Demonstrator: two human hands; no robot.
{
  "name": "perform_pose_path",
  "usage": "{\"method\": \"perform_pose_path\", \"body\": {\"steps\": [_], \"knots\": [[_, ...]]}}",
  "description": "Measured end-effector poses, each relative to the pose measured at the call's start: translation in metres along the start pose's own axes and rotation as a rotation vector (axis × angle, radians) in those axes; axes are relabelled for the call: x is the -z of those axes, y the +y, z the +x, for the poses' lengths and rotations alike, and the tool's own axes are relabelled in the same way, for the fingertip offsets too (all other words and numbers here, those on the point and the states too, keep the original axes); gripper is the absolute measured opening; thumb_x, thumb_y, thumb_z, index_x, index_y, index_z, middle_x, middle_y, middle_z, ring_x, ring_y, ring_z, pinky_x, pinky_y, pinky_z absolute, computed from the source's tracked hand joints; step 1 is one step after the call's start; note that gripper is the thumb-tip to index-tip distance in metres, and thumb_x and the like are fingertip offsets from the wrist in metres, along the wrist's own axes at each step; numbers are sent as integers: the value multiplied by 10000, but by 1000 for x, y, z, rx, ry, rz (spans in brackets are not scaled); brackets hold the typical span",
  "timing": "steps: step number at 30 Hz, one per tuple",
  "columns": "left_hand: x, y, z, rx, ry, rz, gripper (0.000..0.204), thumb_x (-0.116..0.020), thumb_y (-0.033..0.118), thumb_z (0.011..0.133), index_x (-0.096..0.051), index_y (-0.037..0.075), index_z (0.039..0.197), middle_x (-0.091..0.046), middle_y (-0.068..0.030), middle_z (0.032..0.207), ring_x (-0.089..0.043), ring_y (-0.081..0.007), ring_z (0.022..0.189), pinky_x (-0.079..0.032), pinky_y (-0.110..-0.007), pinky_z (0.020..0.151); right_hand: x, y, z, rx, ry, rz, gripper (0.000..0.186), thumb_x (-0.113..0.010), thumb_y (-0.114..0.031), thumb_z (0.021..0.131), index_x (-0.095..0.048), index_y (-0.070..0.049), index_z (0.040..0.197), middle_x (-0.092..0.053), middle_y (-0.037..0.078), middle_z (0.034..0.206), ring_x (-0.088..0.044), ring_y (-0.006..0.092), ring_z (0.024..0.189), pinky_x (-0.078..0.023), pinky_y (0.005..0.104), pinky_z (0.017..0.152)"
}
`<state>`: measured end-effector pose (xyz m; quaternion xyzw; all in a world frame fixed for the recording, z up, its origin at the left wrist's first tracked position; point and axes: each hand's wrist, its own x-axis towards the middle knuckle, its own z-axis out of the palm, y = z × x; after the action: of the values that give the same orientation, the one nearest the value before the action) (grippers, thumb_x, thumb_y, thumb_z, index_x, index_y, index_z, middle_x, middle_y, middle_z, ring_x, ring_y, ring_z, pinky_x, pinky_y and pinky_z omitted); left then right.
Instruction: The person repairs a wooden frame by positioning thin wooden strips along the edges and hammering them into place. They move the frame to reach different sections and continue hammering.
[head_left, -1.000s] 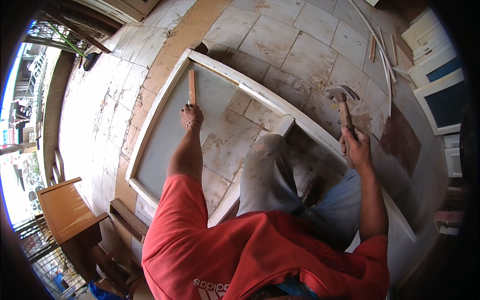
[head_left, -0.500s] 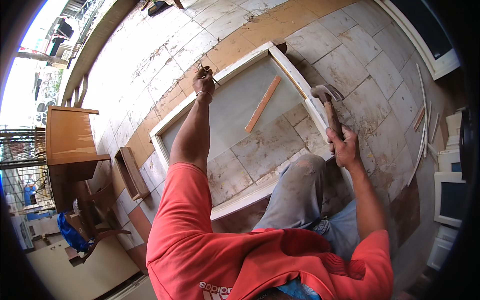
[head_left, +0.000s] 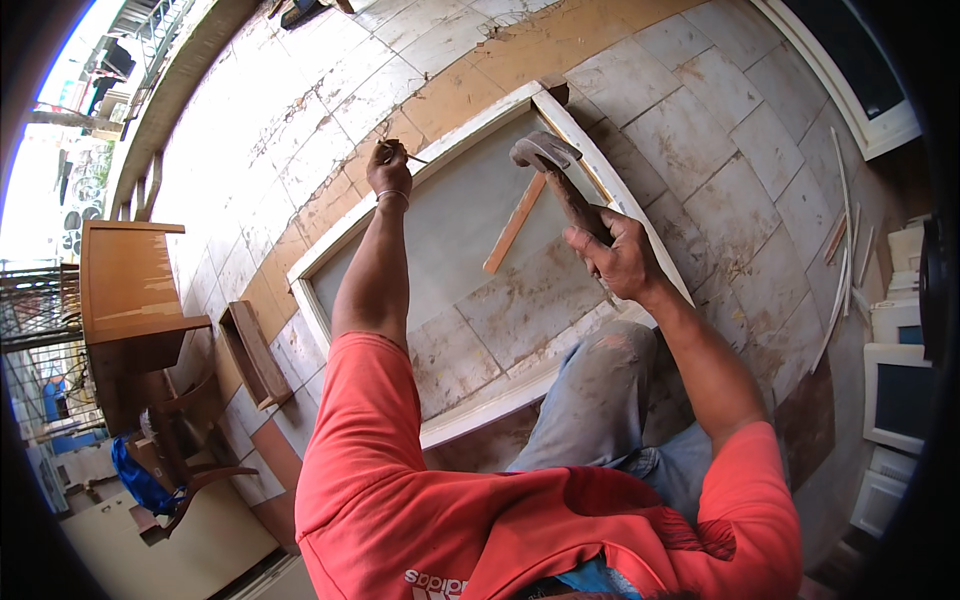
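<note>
A white-painted wooden frame (head_left: 490, 408) with a greyish pane lies flat on the tiled floor before me. My left hand (head_left: 388, 168) is closed at its far left rail, pinching a thin, rod-like piece (head_left: 415, 158) whose exact kind is too small to tell. A claw hammer (head_left: 575, 200) with a worn wooden handle is gripped in my right hand (head_left: 618, 255), its head raised over the right part of the frame. Beneath the hammer head, a reddish-brown wooden strip (head_left: 515, 225) rests slantwise across the pane.
My bent knee (head_left: 620, 350) is against the near right side of the frame. A small wooden box (head_left: 252, 355) and an orange-brown cabinet (head_left: 130, 280) stand to the left. Long thin white strips (head_left: 840, 260) lie on the right, beside white framed panels (head_left: 900, 395).
The hammer has swung leftward from outside the right rail to above the pane. My left hand has shifted slightly left, still pinching the thin piece.
</note>
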<state>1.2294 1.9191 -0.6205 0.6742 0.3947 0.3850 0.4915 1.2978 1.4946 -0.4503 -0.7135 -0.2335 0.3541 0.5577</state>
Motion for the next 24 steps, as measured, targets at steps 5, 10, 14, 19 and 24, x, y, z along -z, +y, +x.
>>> {"method": "perform_pose_path", "body": {"steps": [5,10,14,19,24], "knots": [[5,4,0,-33,-82,-97,102,-691,82,901,-693,26,987,-694,-40,857,-633,-121,784,-516,-263,711,-6,5,9,-21,-10,35,299,-680,-332,919,-599,-53,851,-529,-21,664,-482,66,561,-417,259,523],[8,-1,1,-40,-98,13,110,-679,41,907,-683,12,1012,-685,-51,894,-647,-137,822,-544,-268,731,-11,8,19,-25,0,53,303,-681,-334,920,-568,-78,804,-512,-25,655,-462,60,547,-405,259,508],[-6,14,-21,-362,-241,360,140,-668,169,916,-697,72,1013,-711,-71,906,-681,-189,807,-534,-297,741,-16,13,35,-75,-9,36,328,-681,-365,919,-610,-52,848,-538,-11,680,-496,71,580,-427,270,535],[-2,19,-25,-498,-238,429,109,-682,176,891,-696,69,906,-692,-121,887,-658,-317,862,-522,-391,763,-66,-2,82,184,-29,-74,449,-646,-444,923,-657,1,988,-620,90,736,-598,198,701,-495,353,684],[6,19,-20,-438,-202,496,128,-706,192,873,-691,72,913,-686,-131,870,-652,-337,809,-520,-398,737,-100,-27,133,210,-142,-347,521,-630,-478,914,-661,-2,1120,-693,221,871,-687,345,884,-525,430,800]]}}
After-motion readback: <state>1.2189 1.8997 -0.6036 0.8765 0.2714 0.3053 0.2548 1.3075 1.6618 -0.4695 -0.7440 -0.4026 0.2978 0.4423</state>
